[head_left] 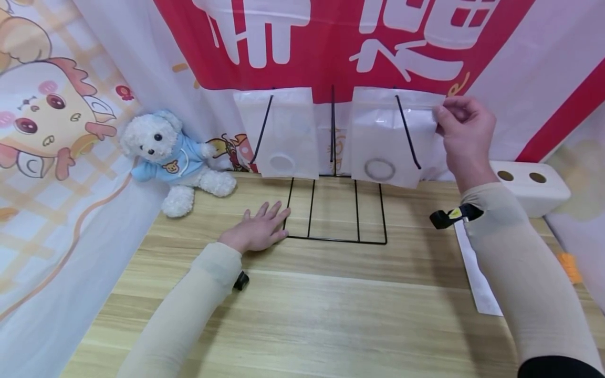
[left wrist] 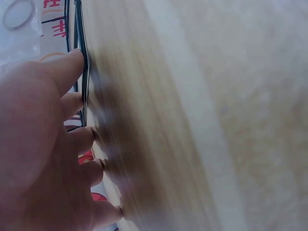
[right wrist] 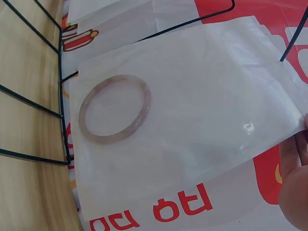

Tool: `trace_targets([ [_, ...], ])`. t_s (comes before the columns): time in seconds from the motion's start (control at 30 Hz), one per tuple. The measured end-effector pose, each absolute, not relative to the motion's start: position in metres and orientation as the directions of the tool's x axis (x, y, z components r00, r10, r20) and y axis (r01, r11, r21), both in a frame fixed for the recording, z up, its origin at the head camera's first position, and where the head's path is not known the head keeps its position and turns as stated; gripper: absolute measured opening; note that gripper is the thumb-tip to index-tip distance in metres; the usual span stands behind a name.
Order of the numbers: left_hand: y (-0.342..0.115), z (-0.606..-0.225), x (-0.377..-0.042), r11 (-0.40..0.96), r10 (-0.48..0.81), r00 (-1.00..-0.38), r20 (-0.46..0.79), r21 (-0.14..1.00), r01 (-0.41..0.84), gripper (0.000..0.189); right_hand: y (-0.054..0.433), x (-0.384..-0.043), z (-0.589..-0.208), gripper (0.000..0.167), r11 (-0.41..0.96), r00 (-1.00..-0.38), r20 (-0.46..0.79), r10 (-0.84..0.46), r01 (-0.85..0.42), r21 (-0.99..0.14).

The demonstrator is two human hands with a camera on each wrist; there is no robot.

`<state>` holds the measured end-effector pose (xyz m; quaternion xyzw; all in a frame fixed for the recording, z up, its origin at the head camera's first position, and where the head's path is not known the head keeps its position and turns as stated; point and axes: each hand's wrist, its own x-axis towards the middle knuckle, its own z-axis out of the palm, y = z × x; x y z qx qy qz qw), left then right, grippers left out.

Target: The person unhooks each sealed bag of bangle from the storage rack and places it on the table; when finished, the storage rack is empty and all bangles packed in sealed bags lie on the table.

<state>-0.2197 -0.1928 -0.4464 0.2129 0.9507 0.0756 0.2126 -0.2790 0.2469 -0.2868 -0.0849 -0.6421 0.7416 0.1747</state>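
Note:
A clear plastic bag (head_left: pixel 378 134) hangs on the right hook of a black wire rack (head_left: pixel 335 240). Near its bottom lies a pale, translucent bangle (right wrist: pixel 147 98). My right hand (head_left: pixel 468 131) pinches this bag's upper right corner between thumb and fingers. On the left hook hangs a second plastic bag (head_left: pixel 288 131), with a paler round thing low inside it. My left hand (head_left: pixel 257 228) is spread flat on the table, its thumb and fingertips at the left bar of the rack's base.
A white plush dog (head_left: pixel 177 157) in a blue hoodie sits at the back left. To the right stand a white box with round holes (head_left: pixel 529 184) and a white sheet (head_left: pixel 477 278), partly behind my right arm. A printed cloth (head_left: pixel 331 58) hangs behind the rack.

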Motion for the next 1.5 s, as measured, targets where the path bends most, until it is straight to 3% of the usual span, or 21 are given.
trace_targets([
  [0.47,-0.192,-0.445,-0.219,0.897,0.439,-0.819,-0.369,0.232,0.376,0.071,0.250,-0.276,-0.290,0.053,-0.161,-0.928,0.089,0.363,-0.157,-0.974],
  [1.0,-0.198,-0.457,-0.226,0.882,0.461,-0.814,-0.353,0.281,0.378,0.073,0.259,-0.248,-0.297,0.069,-0.128,-0.934,0.072,0.350,-0.124,-0.984],
  [1.23,-0.193,-0.448,-0.221,0.895,0.441,-0.817,-0.371,0.248,0.371,0.071,0.259,-0.234,-0.301,0.065,-0.094,-0.932,0.099,0.350,-0.140,-0.986],
  [1.5,-0.198,-0.460,-0.226,0.882,0.460,-0.817,-0.348,0.286,0.375,0.074,0.262,-0.220,-0.306,0.065,-0.119,-0.933,0.115,0.342,-0.164,-0.979],
])
